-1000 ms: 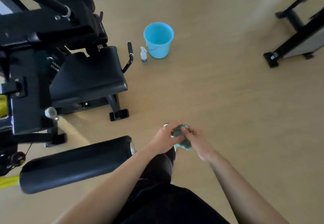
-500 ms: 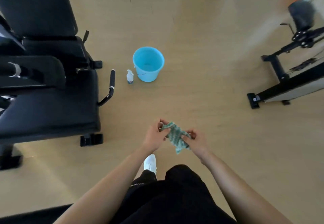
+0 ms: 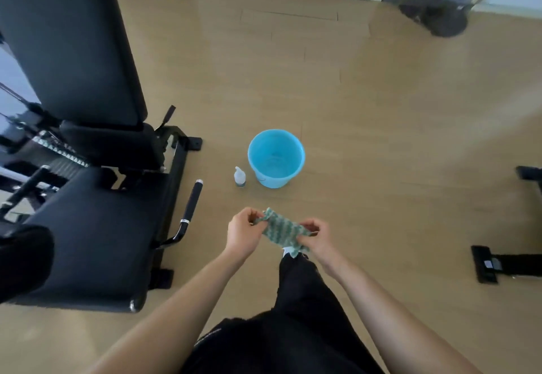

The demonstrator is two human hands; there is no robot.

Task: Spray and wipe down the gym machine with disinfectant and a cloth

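A green-and-white patterned cloth (image 3: 281, 231) is stretched between both hands in front of me, above the floor. My left hand (image 3: 243, 231) pinches its left corner and my right hand (image 3: 318, 237) grips its right edge. The black gym machine fills the left side, with a padded seat (image 3: 93, 236), an upright back pad (image 3: 67, 42) and a side handle (image 3: 190, 206). A small white spray bottle (image 3: 240, 176) stands on the floor just left of a light blue bucket (image 3: 276, 158), beyond my hands.
Wooden floor stretches ahead to a white wall. Black feet of another machine (image 3: 504, 265) lie at the right edge. A dark round base (image 3: 434, 13) stands at the far right. My dark trouser leg (image 3: 299, 294) is below my hands.
The view has tilted up and shifted, so the bucket and bottle sit nearer the centre. My hands have pulled the bunched cloth apart and now hold it spread out.
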